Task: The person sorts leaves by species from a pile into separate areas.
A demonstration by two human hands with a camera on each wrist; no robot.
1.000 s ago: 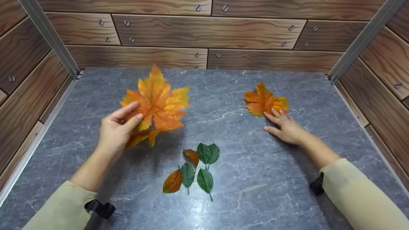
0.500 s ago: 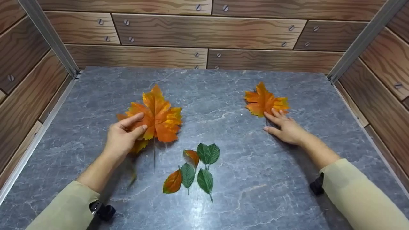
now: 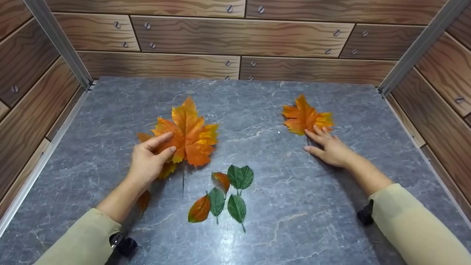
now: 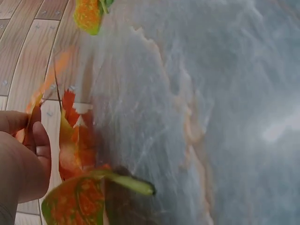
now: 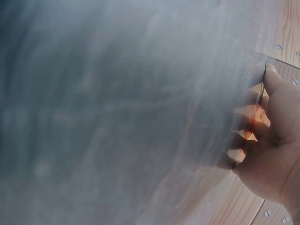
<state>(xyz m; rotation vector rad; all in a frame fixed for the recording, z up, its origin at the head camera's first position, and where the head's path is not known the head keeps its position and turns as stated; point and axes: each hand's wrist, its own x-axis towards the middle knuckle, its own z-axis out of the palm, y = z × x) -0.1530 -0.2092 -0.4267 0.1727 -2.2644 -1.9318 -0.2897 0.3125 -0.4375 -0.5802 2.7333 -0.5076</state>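
My left hand (image 3: 152,158) pinches an orange-yellow artificial maple leaf (image 3: 193,138) between thumb and fingers, its thin stem pointing down. Behind the hand, parts of more maple leaf (image 3: 168,170) stick out, mostly hidden. A small orange-brown oval leaf (image 3: 144,200) shows beside the left forearm; in the left wrist view that oval leaf (image 4: 75,201) is close to the camera, its green stem to the right. My right hand (image 3: 331,147) rests with spread fingers at the lower edge of another maple leaf (image 3: 303,116), which lies on the table.
On the grey marbled table (image 3: 294,221), small leaves lie between the arms: green ones (image 3: 236,208) and reddish-brown ones (image 3: 199,209), several in all. Wood-patterned panels (image 3: 239,35) enclose the back and sides, with metal posts (image 3: 415,51) at the corners.
My left hand has come down toward the table and slightly right with the maple leaf. A small oval leaf, blurred half a second ago, now shows beside the left forearm. The right hand stays put.
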